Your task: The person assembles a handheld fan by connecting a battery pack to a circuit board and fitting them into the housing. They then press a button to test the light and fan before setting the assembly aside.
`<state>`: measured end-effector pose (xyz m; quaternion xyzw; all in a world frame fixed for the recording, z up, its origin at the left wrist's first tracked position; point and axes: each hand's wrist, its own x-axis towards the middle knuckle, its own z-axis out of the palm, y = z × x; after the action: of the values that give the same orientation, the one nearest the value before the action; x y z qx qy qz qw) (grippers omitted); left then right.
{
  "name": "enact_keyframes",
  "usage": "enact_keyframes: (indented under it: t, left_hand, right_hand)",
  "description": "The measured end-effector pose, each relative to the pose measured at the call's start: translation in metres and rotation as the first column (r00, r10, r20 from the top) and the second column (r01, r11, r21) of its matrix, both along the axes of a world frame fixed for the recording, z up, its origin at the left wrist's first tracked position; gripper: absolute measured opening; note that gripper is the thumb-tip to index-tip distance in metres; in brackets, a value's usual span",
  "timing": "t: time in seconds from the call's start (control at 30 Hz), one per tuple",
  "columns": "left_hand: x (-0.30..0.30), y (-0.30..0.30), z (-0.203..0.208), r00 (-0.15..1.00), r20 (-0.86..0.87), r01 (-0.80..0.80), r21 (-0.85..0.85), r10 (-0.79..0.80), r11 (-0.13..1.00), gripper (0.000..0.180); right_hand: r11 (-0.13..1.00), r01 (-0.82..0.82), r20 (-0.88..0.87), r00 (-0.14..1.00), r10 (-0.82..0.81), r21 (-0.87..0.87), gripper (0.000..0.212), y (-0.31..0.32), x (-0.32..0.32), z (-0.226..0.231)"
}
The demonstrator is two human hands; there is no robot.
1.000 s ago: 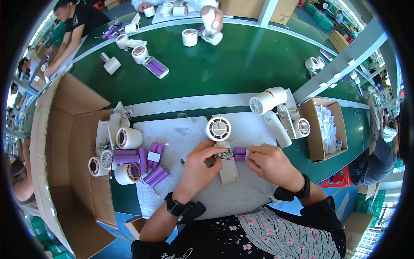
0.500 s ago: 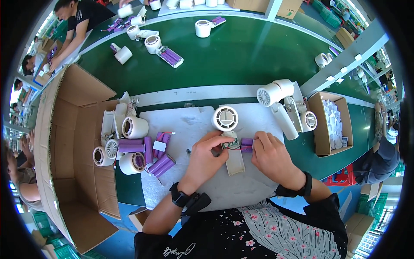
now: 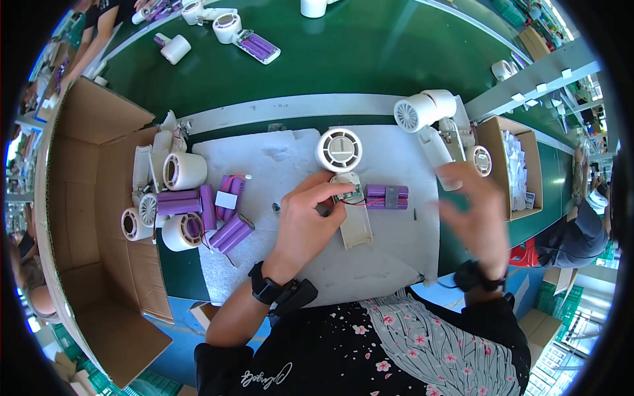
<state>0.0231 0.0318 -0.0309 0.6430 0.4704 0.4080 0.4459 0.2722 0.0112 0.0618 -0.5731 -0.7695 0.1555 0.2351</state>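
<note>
The left hand point(image 3: 305, 221) has its thumb and fingers closed on the upper handle point(image 3: 356, 231) of a white fan, with the index fingertip at the green board point(image 3: 348, 193). The round fan head point(image 3: 339, 150) lies just beyond these fingers; the open lower handle extends from them toward the wearer. The purple battery point(image 3: 380, 197) lies to the right of the left fingers, just beside the handle, on the grey mat point(image 3: 396, 261); a red wire point(image 3: 367, 202) runs between board and battery. The right hand point(image 3: 481, 211) is blurred, with thumb and fingers spread and no item visible between them. Its fingertips overlap the end of a white part point(image 3: 434, 149); contact cannot be determined. Beyond the right fingers lie white fans point(image 3: 424, 111); to their right stands a box point(image 3: 498, 138) of white packets point(image 3: 513, 165). Well to the left of the left fingers lie purple packs point(image 3: 231, 233) and white housings point(image 3: 185, 170), with a large carton point(image 3: 82, 264) farther out. The green bench point(image 3: 185, 270) carries the mat.
</note>
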Motion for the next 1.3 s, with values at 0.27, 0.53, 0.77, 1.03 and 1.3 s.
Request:
enact_keyframes:
  t: [0.27,0.53,0.77,1.03,1.3]
  left_hand:
    - [0.000,0.006,0.009,0.998,-0.055,0.041,-0.002,-0.041,0.999,0.034]
    - [-0.005,0.009,0.007,0.982,-0.175,0.092,0.078,-0.077,0.993,0.035]
    - [-0.004,0.009,0.008,0.976,-0.205,0.107,0.136,-0.077,0.985,0.035]
    - [-0.007,0.007,0.005,0.974,-0.199,0.137,0.161,-0.104,0.977,0.032]
    - [-0.010,0.010,0.007,0.967,-0.201,0.196,0.184,-0.158,0.963,0.035]
  right_hand:
    - [0.855,-0.359,-0.158,0.933,0.322,-0.375,0.055,0.032,-0.028,-0.035]
    - [0.344,-0.693,-0.772,0.594,-0.226,-0.633,0.077,0.015,-0.019,-0.040]
    - [0.372,-0.738,-0.825,0.479,-0.300,-0.563,0.087,0.008,-0.015,-0.047]
    - [0.728,-0.566,-0.510,0.789,0.343,-0.386,0.078,0.020,-0.023,-0.043]
    - [0.872,-0.464,-0.295,0.864,0.407,-0.157,0.078,0.007,-0.045,-0.061]
